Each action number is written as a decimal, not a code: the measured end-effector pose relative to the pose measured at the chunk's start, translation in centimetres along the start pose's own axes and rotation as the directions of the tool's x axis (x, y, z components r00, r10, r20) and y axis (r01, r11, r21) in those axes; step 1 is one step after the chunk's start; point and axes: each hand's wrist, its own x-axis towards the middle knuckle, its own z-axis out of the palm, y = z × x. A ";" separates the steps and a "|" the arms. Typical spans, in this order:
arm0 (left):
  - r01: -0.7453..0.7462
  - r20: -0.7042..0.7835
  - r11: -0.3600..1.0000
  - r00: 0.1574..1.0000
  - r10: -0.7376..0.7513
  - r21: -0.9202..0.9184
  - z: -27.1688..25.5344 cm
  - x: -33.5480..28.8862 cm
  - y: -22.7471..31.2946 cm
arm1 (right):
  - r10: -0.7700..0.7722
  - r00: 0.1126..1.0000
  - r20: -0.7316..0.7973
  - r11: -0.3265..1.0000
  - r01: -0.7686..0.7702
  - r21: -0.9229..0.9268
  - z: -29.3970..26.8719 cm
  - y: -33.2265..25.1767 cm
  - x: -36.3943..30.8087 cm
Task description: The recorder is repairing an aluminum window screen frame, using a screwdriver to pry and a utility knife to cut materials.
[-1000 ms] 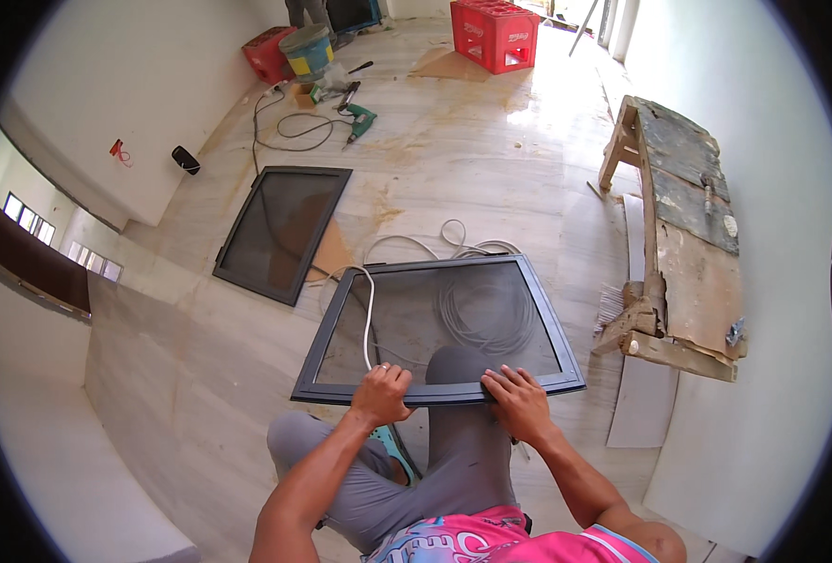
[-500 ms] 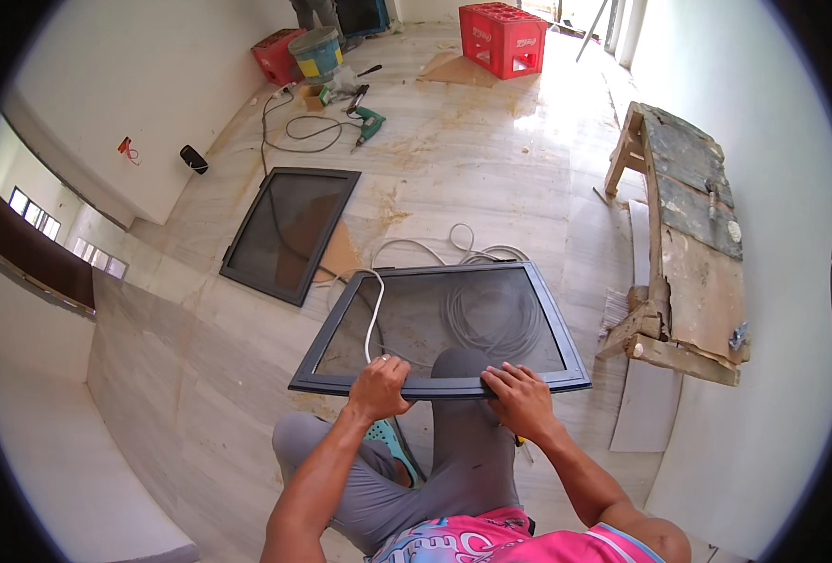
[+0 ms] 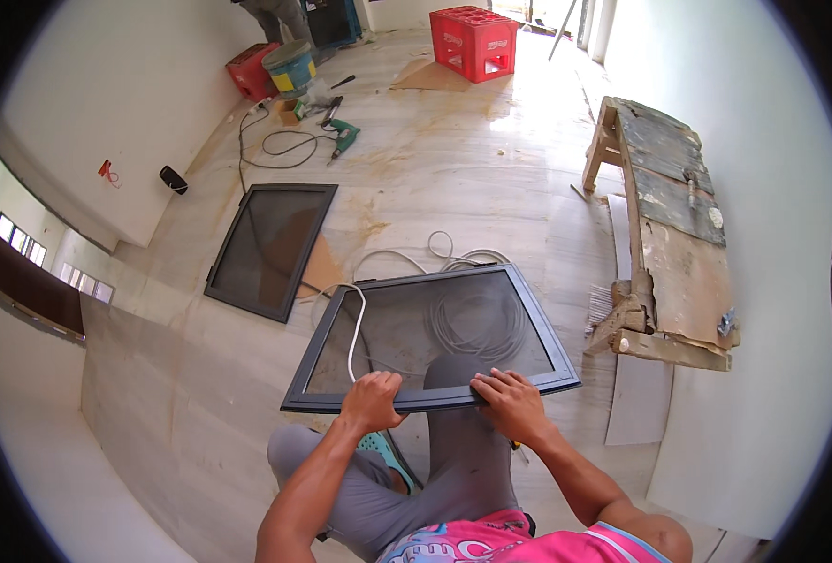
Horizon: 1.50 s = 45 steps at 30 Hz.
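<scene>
A dark-framed mesh screen panel (image 3: 538, 328) lies tilted over my knee, its near edge raised toward me. My left hand (image 3: 373, 399) is closed round that near rail, left of the knee. Further right on the same rail, my right hand (image 3: 511, 402) grips it with fingers over the top and the thumb hidden beneath. Through the mesh shows a coiled cable (image 3: 477, 324) on the floor. A white cable (image 3: 357, 328) runs across the panel's left part. To the left, a second screen panel (image 3: 270, 249) lies on the floor, partly over brown cardboard.
A rough wooden bench (image 3: 674, 253) stands along the right wall. Farther off are a green power drill (image 3: 343, 138) with its cord, a bucket (image 3: 291, 68), and red crates (image 3: 473, 44). Another person's legs (image 3: 280, 17) show at the top. A black object (image 3: 174, 180) sits by the left wall.
My view has turned a little, so the surroundings sit farther left in the picture. Both hands keep their grip on the panel, which looks slightly more slanted.
</scene>
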 end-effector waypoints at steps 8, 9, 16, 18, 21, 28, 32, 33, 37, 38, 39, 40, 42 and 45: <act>-0.107 0.073 0.980 0.993 0.096 0.166 -1.9 -1.2 -1.5 | 0.009 1.000 -0.011 1.000 -0.009 0.014 -0.1 0.0 -0.1; -0.107 0.074 0.980 0.993 0.096 0.168 -1.8 -1.3 -1.6 | 0.002 1.000 -0.024 1.000 -0.001 0.012 -0.2 0.0 0.0; -0.023 -0.120 0.997 0.992 0.032 0.078 -1.8 -0.9 -1.4 | 0.012 0.999 -0.052 1.000 -0.011 0.030 -1.5 0.2 1.0; -0.027 -0.117 0.998 0.993 0.033 0.059 -1.9 -0.7 -1.6 | 0.016 0.999 -0.040 0.999 -0.015 0.032 -1.8 0.1 1.1; -0.024 -0.064 0.999 0.998 0.027 0.044 -2.1 -0.6 -1.9 | 0.004 1.000 -0.018 1.000 -0.003 0.031 -2.4 0.2 1.2; 0.015 -0.055 1.000 0.998 -0.015 0.009 -2.2 -0.6 -2.4 | -0.021 1.000 -0.005 0.999 0.021 0.040 -2.9 0.2 2.0; 0.021 -0.048 1.000 0.999 -0.022 -0.017 -2.3 -0.6 -2.4 | -0.012 1.000 0.001 0.999 0.012 0.048 -2.4 0.1 1.7; 0.021 -0.048 1.000 0.999 -0.022 -0.018 -2.4 -0.6 -2.4 | -0.002 1.000 0.001 0.999 0.002 0.049 -2.4 0.0 1.7; -0.041 -0.100 0.999 0.994 0.042 0.015 -4.2 -1.0 -3.4 | 0.011 1.000 -0.006 0.999 -0.011 0.046 -2.3 0.1 1.6; -0.031 -0.078 0.998 0.996 0.036 0.061 -4.7 -1.3 -3.9 | 0.010 1.000 -0.019 0.999 -0.009 0.048 -2.5 0.2 1.6; -0.030 -0.078 0.998 0.996 0.035 0.063 -4.8 -1.5 -4.3 | 0.004 0.999 -0.036 0.999 -0.002 0.051 -2.5 0.3 1.8; -0.040 -0.073 0.996 0.996 0.046 0.078 -4.9 -1.7 -4.6 | 0.003 0.999 -0.037 0.999 -0.001 0.051 -2.6 0.2 1.9; -0.052 -0.069 0.994 0.996 0.059 0.095 -4.9 -1.7 -4.7 | 0.006 1.000 -0.029 0.998 -0.004 0.056 -2.9 0.2 2.1; -0.022 -0.059 0.998 0.998 0.025 0.059 -4.8 -1.4 -4.4 | 0.008 1.000 -0.025 0.999 -0.007 0.051 -3.4 0.4 2.2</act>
